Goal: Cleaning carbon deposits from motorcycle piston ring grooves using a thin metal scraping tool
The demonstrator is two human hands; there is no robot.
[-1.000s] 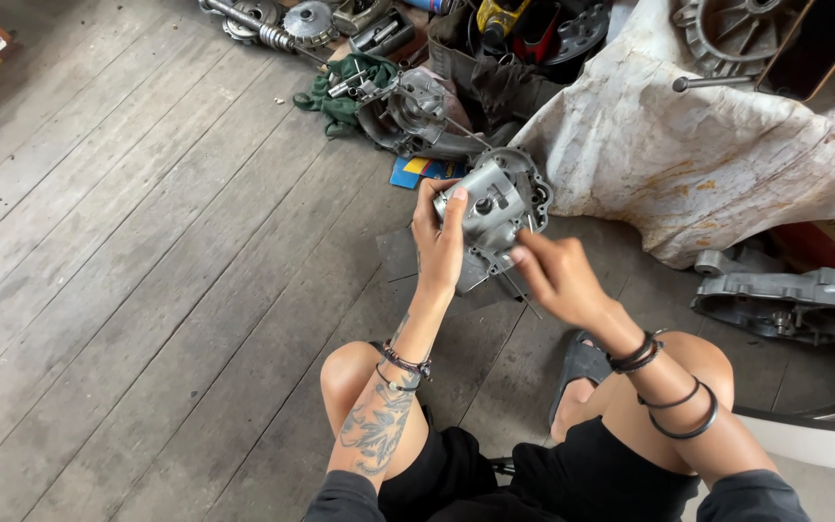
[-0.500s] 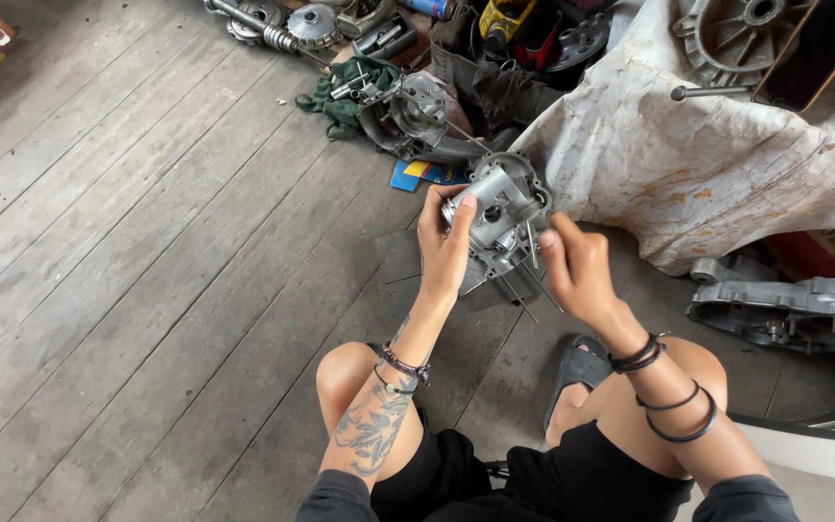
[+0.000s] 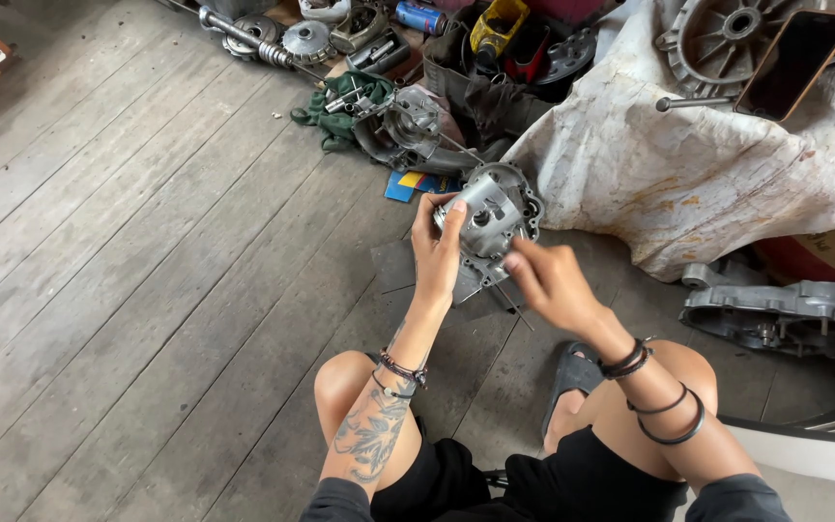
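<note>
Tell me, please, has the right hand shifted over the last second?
Yes. The right hand has moved left, away from the white cloth, closing in on the grey engine casing.

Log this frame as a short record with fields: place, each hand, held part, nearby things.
place: grey wooden plank floor, person seated on it
left hand: grips the metal engine casing on its left side
right hand: fingers at the casing's lower right edge
held part: grey cast metal, raised off the floor
nearby: stained white cloth, phone, second casing, green rag
</note>
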